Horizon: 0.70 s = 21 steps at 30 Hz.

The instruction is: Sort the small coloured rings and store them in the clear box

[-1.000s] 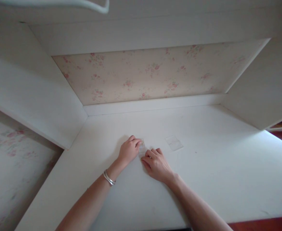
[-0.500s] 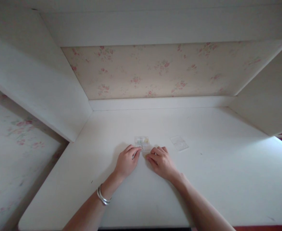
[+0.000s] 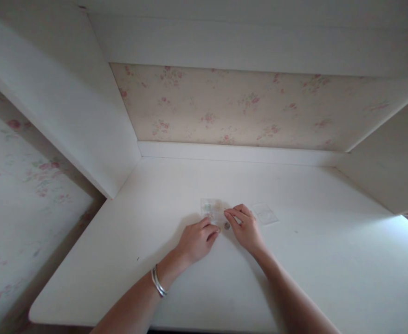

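A small clear plastic box (image 3: pixel 206 202) with compartments lies on the white desk, a few small greenish and reddish pieces inside. My left hand (image 3: pixel 197 239) rests at the box's near edge, its thumb and forefinger closed on a tiny yellowish piece (image 3: pixel 219 230). My right hand (image 3: pixel 246 229) is just right of the box with thumb and fingertips pinched together; what they hold, if anything, is too small to make out. Between the hands a small grey round piece (image 3: pixel 227 225) lies on the desk. Beyond my right hand lies a clear flat lid (image 3: pixel 265 213).
The white desk (image 3: pixel 329 260) has a raised back strip (image 3: pixel 242 152), a side panel (image 3: pixel 85 111) at left and another panel (image 3: pixel 388 153) at right. Flowered wallpaper (image 3: pixel 231 106) covers the wall behind. A tiny dark speck (image 3: pixel 138 259) lies left of my left arm.
My right hand has risen toward the box's right side, and the grey round piece now shows below it. My left hand has moved nearer to me, below the box. The view has tilted slightly.
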Tool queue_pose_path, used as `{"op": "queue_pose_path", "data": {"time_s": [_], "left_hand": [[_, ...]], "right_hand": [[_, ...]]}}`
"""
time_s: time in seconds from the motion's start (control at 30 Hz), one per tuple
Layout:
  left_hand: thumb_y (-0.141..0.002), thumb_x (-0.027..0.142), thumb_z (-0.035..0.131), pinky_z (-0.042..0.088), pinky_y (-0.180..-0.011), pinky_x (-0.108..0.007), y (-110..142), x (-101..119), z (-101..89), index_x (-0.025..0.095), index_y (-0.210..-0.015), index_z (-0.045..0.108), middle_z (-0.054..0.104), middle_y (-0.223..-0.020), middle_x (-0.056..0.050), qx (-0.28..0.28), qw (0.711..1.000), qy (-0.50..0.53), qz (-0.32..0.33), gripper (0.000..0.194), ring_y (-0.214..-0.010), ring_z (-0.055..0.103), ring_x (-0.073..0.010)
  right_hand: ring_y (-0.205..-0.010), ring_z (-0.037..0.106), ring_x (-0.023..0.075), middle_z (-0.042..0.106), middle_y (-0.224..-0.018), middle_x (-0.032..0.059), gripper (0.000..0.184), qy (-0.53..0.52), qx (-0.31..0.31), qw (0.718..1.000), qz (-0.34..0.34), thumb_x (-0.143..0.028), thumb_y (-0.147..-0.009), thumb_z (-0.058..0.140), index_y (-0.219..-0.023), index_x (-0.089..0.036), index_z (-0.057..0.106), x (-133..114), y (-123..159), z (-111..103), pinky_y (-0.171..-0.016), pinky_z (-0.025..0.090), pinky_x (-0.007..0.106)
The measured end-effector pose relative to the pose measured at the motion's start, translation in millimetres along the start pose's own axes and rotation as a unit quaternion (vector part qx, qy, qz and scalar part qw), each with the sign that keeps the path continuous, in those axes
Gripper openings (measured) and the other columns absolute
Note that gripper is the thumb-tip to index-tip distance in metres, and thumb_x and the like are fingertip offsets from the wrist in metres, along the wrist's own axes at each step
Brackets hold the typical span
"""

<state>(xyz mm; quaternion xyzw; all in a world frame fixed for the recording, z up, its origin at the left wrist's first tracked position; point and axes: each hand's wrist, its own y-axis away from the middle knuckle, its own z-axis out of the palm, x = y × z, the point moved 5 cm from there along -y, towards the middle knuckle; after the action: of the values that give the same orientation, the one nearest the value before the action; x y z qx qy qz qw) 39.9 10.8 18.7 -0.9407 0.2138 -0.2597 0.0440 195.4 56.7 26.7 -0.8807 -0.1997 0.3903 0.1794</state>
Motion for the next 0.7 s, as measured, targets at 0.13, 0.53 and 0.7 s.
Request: {"op": "queue_pose_path", "data": {"time_s": [0.13,0.53,0.7], "left_hand": [[-0.092,0.031,0.045,0.05,-0.069,-0.025,0.1,0.0,2.5,0.027,-0.098,0.067,0.064,-0.093,-0.002,-0.01,1.0,-0.025,0.004,0.023,-0.082,0.063,-0.0156],[-0.095,0.03,0.038,0.048,-0.064,-0.025,-0.5,-1.7,6.5,0.025,-0.093,0.068,0.063,-0.088,-0.003,-0.008,0.999,-0.04,0.007,0.03,-0.076,0.062,-0.0152],[-0.094,0.029,0.039,0.047,-0.064,-0.026,-0.9,-2.1,7.6,0.023,-0.091,0.067,0.063,-0.094,-0.003,-0.005,1.0,-0.023,-0.007,0.028,-0.078,0.062,-0.0155]], "right_hand": [[-0.08,0.056,0.0159,0.061,-0.083,0.0034,0.022,0.044,0.006,0.999,-0.024,-0.034,-0.09,0.051,-0.09,-0.024,0.07,-0.8,-16.7,2.1,-0.077,0.038,0.031],[-0.081,0.056,0.0164,0.062,-0.083,0.003,0.025,0.106,-0.02,0.994,-0.033,-0.036,-0.091,0.049,-0.087,-0.026,0.071,6.1,-33.3,15.7,-0.075,0.037,0.032],[-0.079,0.057,0.0167,0.061,-0.082,0.0042,0.027,0.025,0.017,0.999,0.017,-0.039,-0.09,0.049,-0.088,-0.024,0.071,8.2,-17.7,-5.1,-0.072,0.042,0.031]]}}
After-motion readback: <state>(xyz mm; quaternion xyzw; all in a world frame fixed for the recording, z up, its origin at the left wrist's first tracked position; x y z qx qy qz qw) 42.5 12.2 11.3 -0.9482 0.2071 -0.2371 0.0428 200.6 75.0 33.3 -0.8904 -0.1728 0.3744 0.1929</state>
